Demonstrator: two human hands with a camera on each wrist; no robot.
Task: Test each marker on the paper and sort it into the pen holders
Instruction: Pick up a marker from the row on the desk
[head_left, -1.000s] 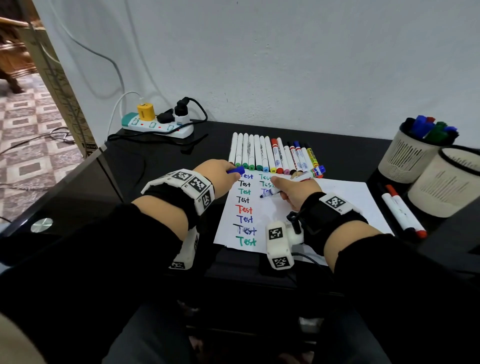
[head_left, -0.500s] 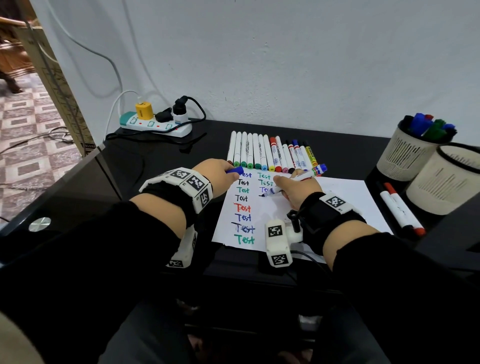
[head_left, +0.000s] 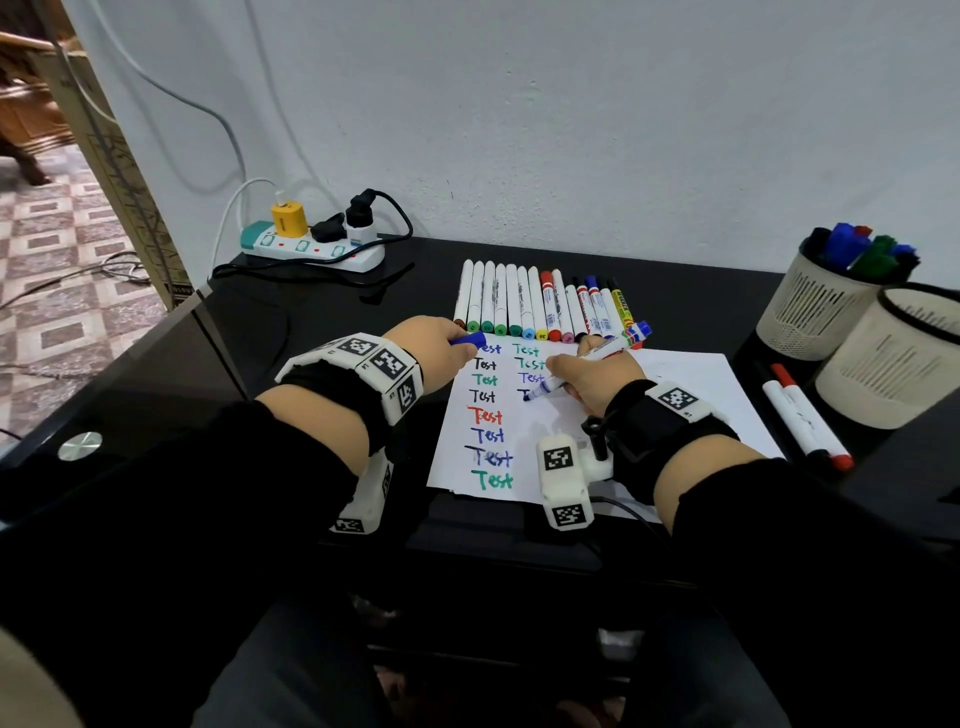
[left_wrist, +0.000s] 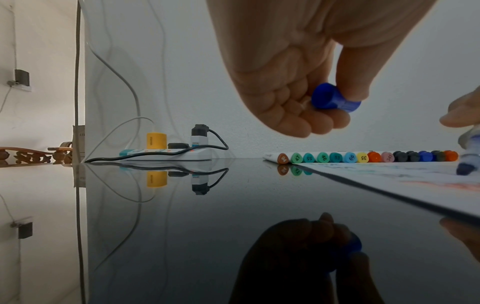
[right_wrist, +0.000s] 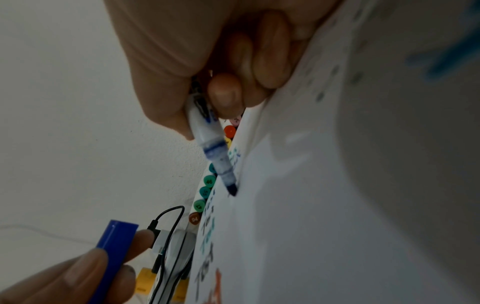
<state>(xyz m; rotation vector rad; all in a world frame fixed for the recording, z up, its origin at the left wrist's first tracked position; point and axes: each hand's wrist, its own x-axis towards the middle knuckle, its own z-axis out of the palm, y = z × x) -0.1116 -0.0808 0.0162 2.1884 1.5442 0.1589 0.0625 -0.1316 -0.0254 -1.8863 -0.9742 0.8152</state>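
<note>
Your right hand (head_left: 597, 376) is gripping the white-barrelled blue marker (head_left: 582, 366) in a writing hold, fingers curled round the barrel, and its dark blue tip is pressing on the white sheet of paper (head_left: 675, 395) at the fourth line of the second column of "Test" words. The marker's long axis is slanting from that tip, low and toward your left, up and away to its blue end on your right. Your left hand (head_left: 441, 353) is pinching the blue plastic cap (left_wrist: 335, 99) just beside the paper's far left corner, above the glossy black counter (head_left: 311, 332). So the cap is lying to the tip's left, near and almost in line with it. The two cream slotted pen holders (head_left: 821, 312) are standing well apart on the right, nearer your right hand.
</note>
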